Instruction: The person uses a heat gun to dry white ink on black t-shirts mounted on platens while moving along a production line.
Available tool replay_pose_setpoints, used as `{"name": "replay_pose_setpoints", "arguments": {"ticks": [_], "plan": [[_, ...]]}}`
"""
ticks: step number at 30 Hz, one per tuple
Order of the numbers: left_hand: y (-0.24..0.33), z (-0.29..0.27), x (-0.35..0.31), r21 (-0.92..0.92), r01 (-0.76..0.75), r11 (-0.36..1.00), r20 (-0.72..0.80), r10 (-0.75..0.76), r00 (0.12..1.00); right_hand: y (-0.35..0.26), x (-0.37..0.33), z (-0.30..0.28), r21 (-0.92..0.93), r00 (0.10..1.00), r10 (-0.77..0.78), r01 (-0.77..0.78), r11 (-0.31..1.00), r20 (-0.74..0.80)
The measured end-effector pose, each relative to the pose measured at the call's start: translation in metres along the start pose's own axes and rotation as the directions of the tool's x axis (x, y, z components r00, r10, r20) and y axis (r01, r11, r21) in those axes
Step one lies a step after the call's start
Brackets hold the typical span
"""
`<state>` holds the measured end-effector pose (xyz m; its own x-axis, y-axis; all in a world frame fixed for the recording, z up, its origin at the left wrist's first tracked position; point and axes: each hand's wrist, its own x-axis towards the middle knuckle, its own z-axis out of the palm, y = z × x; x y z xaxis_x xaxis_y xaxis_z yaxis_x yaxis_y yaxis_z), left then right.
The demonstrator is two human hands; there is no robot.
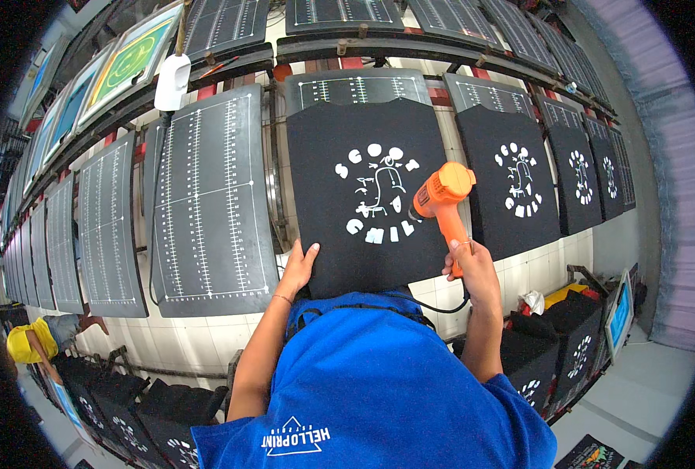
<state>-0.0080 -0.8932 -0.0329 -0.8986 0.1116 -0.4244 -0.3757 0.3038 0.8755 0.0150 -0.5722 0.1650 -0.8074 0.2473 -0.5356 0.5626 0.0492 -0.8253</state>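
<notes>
My right hand (472, 270) is wrapped round the handle of an orange heat gun (445, 191). Its dark nozzle points down and left, close over the white print on a black T-shirt (324, 156). The shirt lies spread flat on a printing board (355, 87) marked with white scales, whose top end shows beyond it. At the shirt's lower left edge rests my left hand (299, 266), thumb and fingers apart, touching the cloth and holding nothing. A black cord (433, 307) runs from the gun's handle toward my waist.
More printed black shirts (519, 211) lie on boards to the right. Bare grey boards (214, 211) stand in a row to the left, with a white holder (173, 82) hanging above. Framed screens (128, 62) lean at the far left. A person in yellow (35, 341) bends at the lower left.
</notes>
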Motion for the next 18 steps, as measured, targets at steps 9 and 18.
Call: {"name": "replay_pose_setpoints", "arguments": {"ticks": [9, 18], "plan": [[-0.013, 0.03, -0.009, 0.312, 0.051, 0.949, -0.346, 0.063, 0.936, 0.008, 0.007, -0.011, 0.025, 0.997, -0.039, 0.038, 0.999, 0.07], [-0.011, 0.045, -0.009, 0.411, 0.086, 0.907, -0.503, 0.147, 0.852, 0.015, 0.006, -0.027, 0.016, 0.992, -0.041, 0.04, 0.999, 0.118]]}}
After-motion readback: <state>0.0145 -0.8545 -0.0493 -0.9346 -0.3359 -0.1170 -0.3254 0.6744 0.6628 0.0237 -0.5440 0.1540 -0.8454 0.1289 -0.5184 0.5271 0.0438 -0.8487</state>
